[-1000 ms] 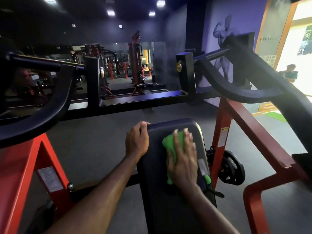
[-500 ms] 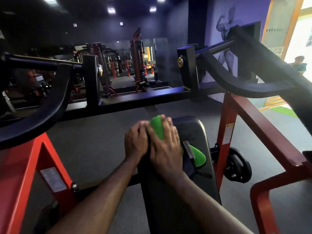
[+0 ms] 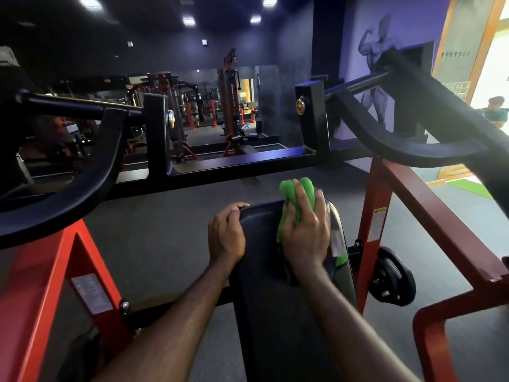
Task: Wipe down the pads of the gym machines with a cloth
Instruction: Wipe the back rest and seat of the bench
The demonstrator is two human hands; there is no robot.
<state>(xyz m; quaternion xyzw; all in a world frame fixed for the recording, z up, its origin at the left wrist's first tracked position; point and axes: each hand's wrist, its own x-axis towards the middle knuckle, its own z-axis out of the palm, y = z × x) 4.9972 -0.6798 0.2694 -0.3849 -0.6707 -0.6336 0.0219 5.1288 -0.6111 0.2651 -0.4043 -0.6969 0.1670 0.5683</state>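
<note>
At lower centre, the right hand [image 3: 304, 232] clutched the bunched green cloth [image 3: 296, 201] on the black pad [image 3: 275, 285]'s top end; the left hand [image 3: 226, 235] gripped its edge. Bunched so, the cloth risked missing strips.

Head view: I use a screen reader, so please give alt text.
A right hand grips a green cloth on the far end of a black machine pad, while the left hand holds the pad's left edge.

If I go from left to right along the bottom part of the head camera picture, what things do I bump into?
Left red frame → left hand gripping the pad's edge → black pad → right hand holding the green cloth → black weight plate → right red frame.
</note>
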